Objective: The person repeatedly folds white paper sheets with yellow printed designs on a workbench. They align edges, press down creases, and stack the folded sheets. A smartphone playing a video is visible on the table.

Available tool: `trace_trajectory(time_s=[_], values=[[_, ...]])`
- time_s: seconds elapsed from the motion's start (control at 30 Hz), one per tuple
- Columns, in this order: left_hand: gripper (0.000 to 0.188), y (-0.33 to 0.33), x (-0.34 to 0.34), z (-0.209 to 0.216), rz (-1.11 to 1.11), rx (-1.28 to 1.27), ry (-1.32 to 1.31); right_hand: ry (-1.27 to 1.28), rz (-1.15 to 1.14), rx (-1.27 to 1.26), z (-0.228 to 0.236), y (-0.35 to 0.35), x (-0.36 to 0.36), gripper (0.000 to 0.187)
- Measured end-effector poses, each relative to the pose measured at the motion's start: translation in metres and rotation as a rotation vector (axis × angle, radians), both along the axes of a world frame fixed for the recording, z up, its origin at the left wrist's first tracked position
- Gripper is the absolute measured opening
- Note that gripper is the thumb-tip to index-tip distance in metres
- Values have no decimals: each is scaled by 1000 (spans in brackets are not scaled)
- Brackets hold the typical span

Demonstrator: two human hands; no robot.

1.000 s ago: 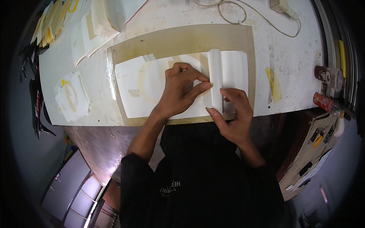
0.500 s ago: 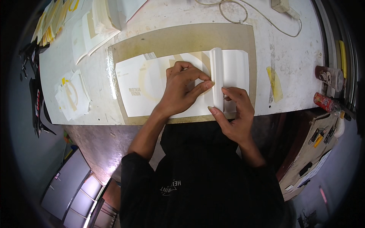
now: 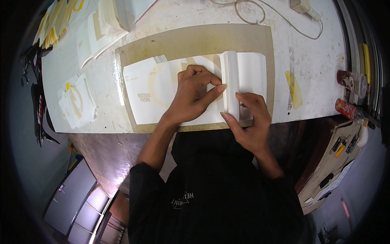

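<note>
A wide printed paper cover (image 3: 162, 93), white with pale yellow shapes, lies flat on a grey-brown board (image 3: 162, 44). Across its right part stands a thick white book block (image 3: 230, 67), narrow side up, running away from me. My left hand (image 3: 195, 93) pinches its left side between thumb and forefinger, the other fingers curled. From the right, my right hand (image 3: 254, 120) grips the block's near half, thumb at the near end and forefinger on its right side. The lower edge of the block, where it meets the cover, is partly hidden.
Stacked books and sheets (image 3: 111, 18) occupy the table's far left. A smaller pile of printed covers (image 3: 77, 101) lies at left. On the right are a yellow translucent piece (image 3: 293, 89), a plastic jar (image 3: 351, 83) and a red can (image 3: 348, 109). A cable (image 3: 284, 18) loops at the back.
The book block has shifted slightly left and its top leans a little that way. Both hands have moved left with it, keeping their hold.
</note>
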State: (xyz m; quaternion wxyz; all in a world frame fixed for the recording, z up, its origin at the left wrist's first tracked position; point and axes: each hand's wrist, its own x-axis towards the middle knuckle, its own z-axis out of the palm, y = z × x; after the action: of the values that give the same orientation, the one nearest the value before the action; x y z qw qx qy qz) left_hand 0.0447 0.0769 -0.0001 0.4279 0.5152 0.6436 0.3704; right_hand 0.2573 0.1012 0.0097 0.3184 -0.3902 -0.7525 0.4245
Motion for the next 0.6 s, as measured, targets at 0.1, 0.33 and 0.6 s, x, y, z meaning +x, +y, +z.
trace_trajectory(time_s=[0.1, 0.33, 0.6], values=[[15, -1, 0, 4, 7, 12, -19, -34, 3, 25, 1, -1, -3, 53], [16, -1, -2, 2, -19, 29, -39, -38, 16, 69, 0, -1, -3, 51], [19, -1, -1, 0, -23, 46, -10, -28, 18, 41, 1, 0, -2, 52]])
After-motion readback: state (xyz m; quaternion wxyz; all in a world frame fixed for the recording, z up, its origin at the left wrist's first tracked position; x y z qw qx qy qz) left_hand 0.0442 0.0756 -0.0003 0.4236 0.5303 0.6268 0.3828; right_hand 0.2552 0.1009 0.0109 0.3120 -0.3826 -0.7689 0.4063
